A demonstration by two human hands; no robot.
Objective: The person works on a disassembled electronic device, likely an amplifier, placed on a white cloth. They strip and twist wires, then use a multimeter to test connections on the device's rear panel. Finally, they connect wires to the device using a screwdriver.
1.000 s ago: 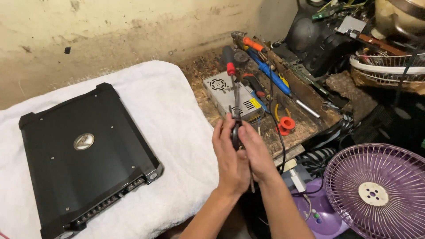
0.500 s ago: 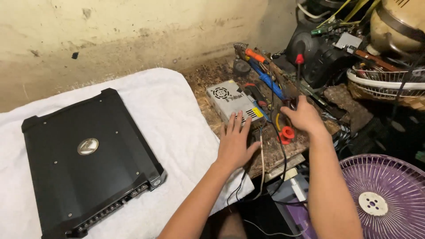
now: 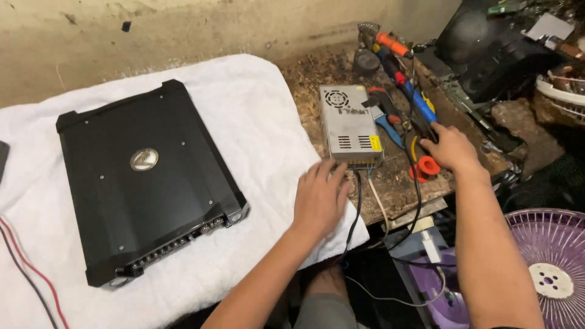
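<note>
From the head cam, your left hand (image 3: 320, 198) is lying flat on the white towel (image 3: 256, 122), palm down, fingers spread loose and gripping nothing. The fingertips sit right at the near end of the silver metal power supply box (image 3: 349, 125), about where its wires (image 3: 359, 201) come out and drop over the bench edge. Can't say for sure if the fingers actually touch the box or just stop short of it.

Your right hand (image 3: 452, 148) is over on the cluttered wooden bench (image 3: 396, 183), fingers curled down into the tool pile next to a red round-ended thing (image 3: 425, 167). Whether it's actually pinching something, I can't tell, since the fingertips are buried among the dark cables.

The silver box sits on the bare bench just beside the towel's right edge, with its vented fan end pointing away from you. Screwdrivers with blue (image 3: 420, 103) and orange (image 3: 393, 44) handles lie right of it.

The big black amplifier (image 3: 143, 176) sits on the towel well left of both hands, untouched. A purple fan grille (image 3: 548, 268) is down at the lower right.
</note>
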